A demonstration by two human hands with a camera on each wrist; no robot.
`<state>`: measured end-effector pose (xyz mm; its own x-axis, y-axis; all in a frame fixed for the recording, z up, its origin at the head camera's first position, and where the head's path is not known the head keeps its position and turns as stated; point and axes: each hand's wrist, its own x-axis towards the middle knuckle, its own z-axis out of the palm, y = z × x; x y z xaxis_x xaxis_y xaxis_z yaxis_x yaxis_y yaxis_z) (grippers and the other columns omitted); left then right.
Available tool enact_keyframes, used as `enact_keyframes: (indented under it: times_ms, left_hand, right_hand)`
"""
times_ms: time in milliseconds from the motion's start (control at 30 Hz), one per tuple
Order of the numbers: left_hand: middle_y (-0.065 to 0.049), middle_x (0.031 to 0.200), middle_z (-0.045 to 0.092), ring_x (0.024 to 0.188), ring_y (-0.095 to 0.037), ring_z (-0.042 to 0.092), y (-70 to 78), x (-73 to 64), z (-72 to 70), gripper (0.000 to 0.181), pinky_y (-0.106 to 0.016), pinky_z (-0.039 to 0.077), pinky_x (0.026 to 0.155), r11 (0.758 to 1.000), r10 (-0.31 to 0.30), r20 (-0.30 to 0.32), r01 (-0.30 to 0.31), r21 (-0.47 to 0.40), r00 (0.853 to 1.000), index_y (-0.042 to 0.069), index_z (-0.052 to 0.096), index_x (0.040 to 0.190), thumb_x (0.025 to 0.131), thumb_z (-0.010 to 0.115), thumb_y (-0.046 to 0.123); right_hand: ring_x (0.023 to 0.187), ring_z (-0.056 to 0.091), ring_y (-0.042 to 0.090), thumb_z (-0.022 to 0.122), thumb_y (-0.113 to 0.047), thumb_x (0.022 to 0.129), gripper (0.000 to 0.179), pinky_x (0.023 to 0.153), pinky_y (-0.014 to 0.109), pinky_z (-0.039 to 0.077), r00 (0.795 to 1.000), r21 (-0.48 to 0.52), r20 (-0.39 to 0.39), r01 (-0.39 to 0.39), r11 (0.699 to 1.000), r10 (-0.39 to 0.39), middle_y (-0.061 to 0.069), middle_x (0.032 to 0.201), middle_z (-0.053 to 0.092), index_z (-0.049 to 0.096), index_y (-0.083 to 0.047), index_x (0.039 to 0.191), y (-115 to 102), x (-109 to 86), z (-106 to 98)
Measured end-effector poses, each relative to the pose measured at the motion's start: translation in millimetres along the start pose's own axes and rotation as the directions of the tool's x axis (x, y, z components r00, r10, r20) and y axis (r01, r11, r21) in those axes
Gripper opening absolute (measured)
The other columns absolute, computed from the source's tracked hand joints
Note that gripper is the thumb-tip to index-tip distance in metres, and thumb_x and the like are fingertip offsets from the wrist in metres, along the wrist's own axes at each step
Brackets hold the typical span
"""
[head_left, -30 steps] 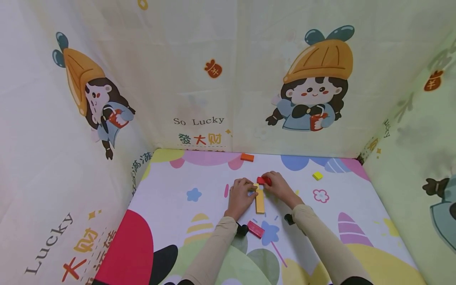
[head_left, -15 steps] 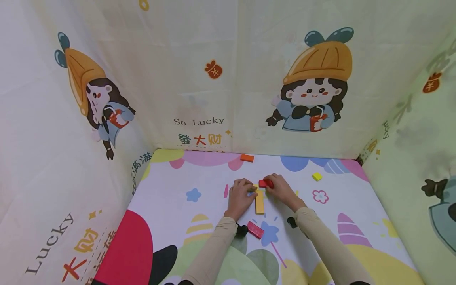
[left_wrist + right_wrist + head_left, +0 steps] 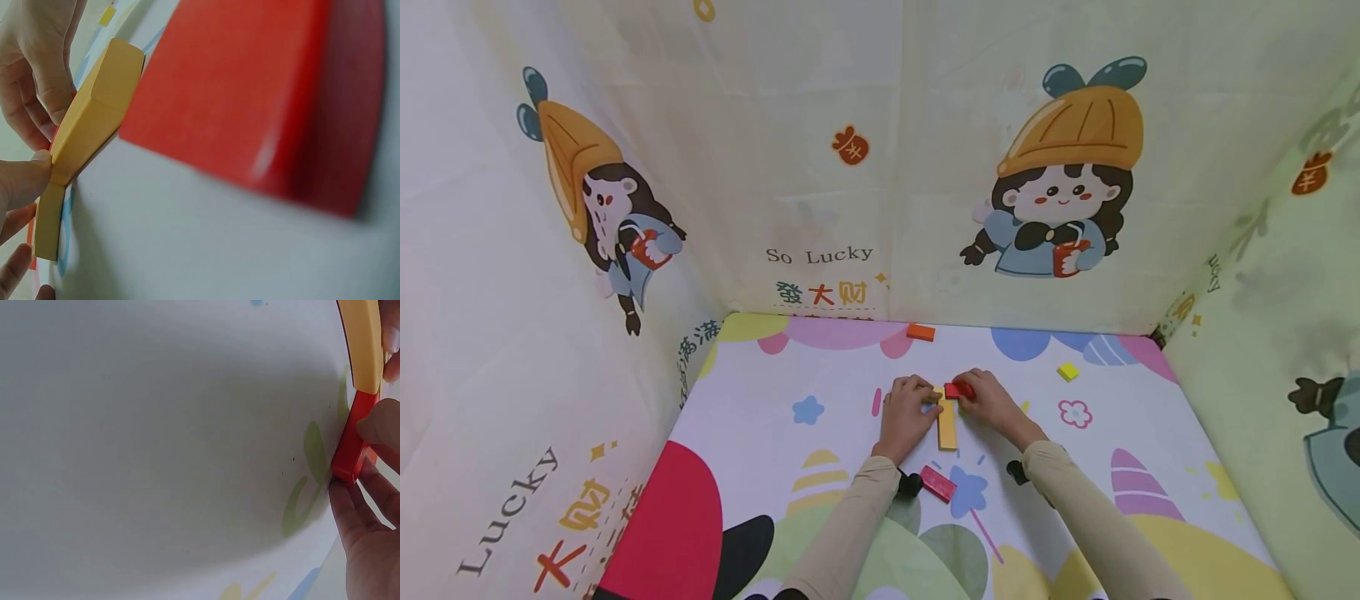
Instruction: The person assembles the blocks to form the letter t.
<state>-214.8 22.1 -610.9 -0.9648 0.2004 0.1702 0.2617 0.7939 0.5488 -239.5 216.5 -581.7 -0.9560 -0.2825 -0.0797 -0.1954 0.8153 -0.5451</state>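
Two yellow blocks meet at an end in the left wrist view: a longer-looking yellow block (image 3: 94, 119) and a second yellow block (image 3: 49, 225). My left hand (image 3: 910, 419) pinches the second one near the joint, its thumb and fingertips against the wood. My right hand (image 3: 996, 408) pinches a red block (image 3: 351, 440) between thumb and fingers. In the right wrist view, that red block touches the end of the long yellow block (image 3: 364, 347). Closer to the person lies another red block (image 3: 938, 483), held by neither hand.
An orange block (image 3: 921, 332) lies by the back wall of printed cloth (image 3: 925, 208). A small yellow block (image 3: 1067, 372) sits farther right. The table cover (image 3: 850, 358) bears coloured cartoon prints, and cloth walls also stand at left and right.
My right hand first moved slightly right and toward the person with the red block, then barely shifted. My left hand has stayed in place on the yellow blocks.
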Motion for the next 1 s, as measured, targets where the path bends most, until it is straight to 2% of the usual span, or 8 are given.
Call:
enact_keyframes:
  times_ms: [567,1000]
  left_hand:
    - [0.005,0.123,0.066,0.132,-0.021,0.05,1.9,-0.2,-0.4,0.024,-0.044,0.048,0.101,1.0,-0.007,-0.005,0.007,-0.012,1.0,0.024,0.081,0.114,0.094,0.079,0.037]
    - [0.003,0.122,0.066,0.131,-0.023,0.051,3.1,1.0,-2.6,0.024,-0.046,0.048,0.101,1.0,0.013,-0.015,-0.014,-0.014,1.0,0.022,0.081,0.113,0.093,0.08,0.034]
  right_hand:
    - [0.122,0.058,0.035,0.076,-0.011,0.094,0.04,0.106,0.052,0.054,1.0,-0.013,-0.006,0.01,1.0,-0.01,0.016,0.13,0.065,0.066,-0.006,0.132,0.4,-4.3,2.3]
    - [0.119,0.059,0.035,0.074,-0.009,0.094,0.036,0.105,0.053,0.054,0.997,-0.026,-0.029,0.073,0.997,-0.074,0.017,0.127,0.066,0.067,-0.004,0.129,4.2,-7.2,3.3]
